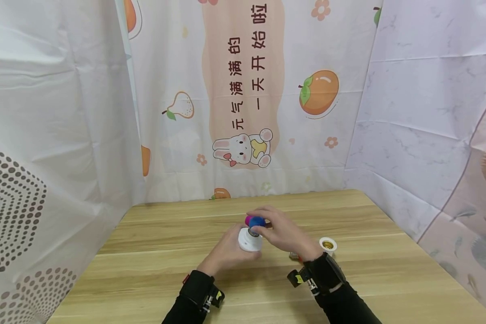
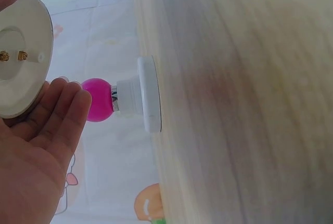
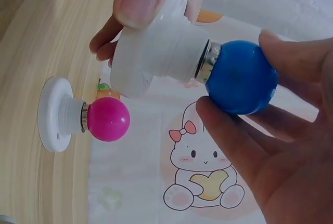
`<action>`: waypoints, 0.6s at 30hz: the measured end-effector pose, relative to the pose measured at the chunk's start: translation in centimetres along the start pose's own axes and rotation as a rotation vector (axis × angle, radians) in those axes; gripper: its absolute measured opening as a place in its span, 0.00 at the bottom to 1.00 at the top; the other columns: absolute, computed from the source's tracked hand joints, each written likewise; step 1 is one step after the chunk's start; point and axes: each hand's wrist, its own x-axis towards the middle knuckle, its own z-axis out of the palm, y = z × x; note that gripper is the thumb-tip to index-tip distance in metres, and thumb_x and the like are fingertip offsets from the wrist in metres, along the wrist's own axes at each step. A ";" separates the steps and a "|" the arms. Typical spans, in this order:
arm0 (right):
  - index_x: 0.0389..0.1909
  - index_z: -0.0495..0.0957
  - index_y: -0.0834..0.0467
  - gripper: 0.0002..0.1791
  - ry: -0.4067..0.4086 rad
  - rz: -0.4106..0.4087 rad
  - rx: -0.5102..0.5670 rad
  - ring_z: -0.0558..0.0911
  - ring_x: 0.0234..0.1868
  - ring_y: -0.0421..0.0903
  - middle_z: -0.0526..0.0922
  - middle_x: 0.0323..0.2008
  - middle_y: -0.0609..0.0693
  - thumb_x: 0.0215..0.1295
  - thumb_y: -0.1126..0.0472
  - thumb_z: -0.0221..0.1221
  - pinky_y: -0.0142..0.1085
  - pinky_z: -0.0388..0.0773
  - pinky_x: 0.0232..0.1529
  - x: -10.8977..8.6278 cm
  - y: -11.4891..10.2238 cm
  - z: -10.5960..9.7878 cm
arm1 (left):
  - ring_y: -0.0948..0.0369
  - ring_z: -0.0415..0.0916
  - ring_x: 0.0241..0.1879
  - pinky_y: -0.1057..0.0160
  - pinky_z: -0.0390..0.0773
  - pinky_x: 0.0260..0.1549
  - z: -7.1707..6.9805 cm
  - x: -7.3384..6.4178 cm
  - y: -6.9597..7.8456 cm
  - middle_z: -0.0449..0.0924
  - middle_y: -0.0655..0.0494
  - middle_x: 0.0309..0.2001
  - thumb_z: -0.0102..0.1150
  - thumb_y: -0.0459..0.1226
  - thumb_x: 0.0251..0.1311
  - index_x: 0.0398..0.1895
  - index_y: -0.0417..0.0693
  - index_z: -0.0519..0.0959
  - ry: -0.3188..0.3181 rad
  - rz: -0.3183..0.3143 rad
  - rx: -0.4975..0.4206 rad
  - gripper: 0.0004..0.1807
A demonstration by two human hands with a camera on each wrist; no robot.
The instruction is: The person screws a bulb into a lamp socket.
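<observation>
My left hand point(image 1: 228, 252) grips a white round lamp holder point(image 3: 156, 52) by its base, off the table. A blue bulb point(image 3: 242, 77) sits with its metal cap at the holder's mouth; how deep the cap goes is hard to see. Around the blue globe, the thumb and fingers of my right hand point(image 3: 291, 151) pinch it from opposite sides. In the left wrist view, the underside of the held base point(image 2: 23, 52) shows brass terminals. Behind the hands, a pink bulb point(image 3: 108, 119) stands upright in a second white holder point(image 3: 54, 114) on the table.
Another white lamp holder point(image 1: 328, 244), with a brass-coloured inside, stands on the wooden table point(image 1: 166, 234) by my right wrist. A small partly hidden thing with red and grey parts point(image 1: 294, 255) lies beside it. Printed curtains point(image 1: 178, 148) enclose the table's back and sides.
</observation>
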 end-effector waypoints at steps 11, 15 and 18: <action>0.64 0.79 0.57 0.23 -0.105 -0.010 0.055 0.71 0.70 0.56 0.73 0.68 0.58 0.71 0.72 0.54 0.46 0.75 0.60 -0.4 0.3 -1.0 | 0.62 0.77 0.47 0.57 0.78 0.47 -0.1 -0.1 0.0 0.76 0.61 0.51 0.77 0.52 0.50 0.66 0.52 0.69 0.001 -0.023 -0.013 0.41; 0.65 0.78 0.56 0.23 -0.117 -0.024 0.046 0.71 0.70 0.56 0.73 0.68 0.58 0.72 0.73 0.53 0.46 0.76 0.60 -0.4 0.4 -1.1 | 0.62 0.77 0.47 0.56 0.77 0.47 -0.1 -0.1 0.0 0.76 0.60 0.51 0.77 0.53 0.49 0.66 0.51 0.70 0.005 -0.025 -0.010 0.42; 0.65 0.78 0.57 0.23 -0.119 -0.022 0.046 0.72 0.68 0.55 0.74 0.67 0.56 0.73 0.73 0.54 0.46 0.76 0.60 -0.4 0.4 -1.2 | 0.62 0.77 0.47 0.57 0.77 0.47 -0.1 -0.1 0.0 0.76 0.60 0.51 0.77 0.52 0.49 0.66 0.50 0.70 0.009 -0.028 -0.009 0.42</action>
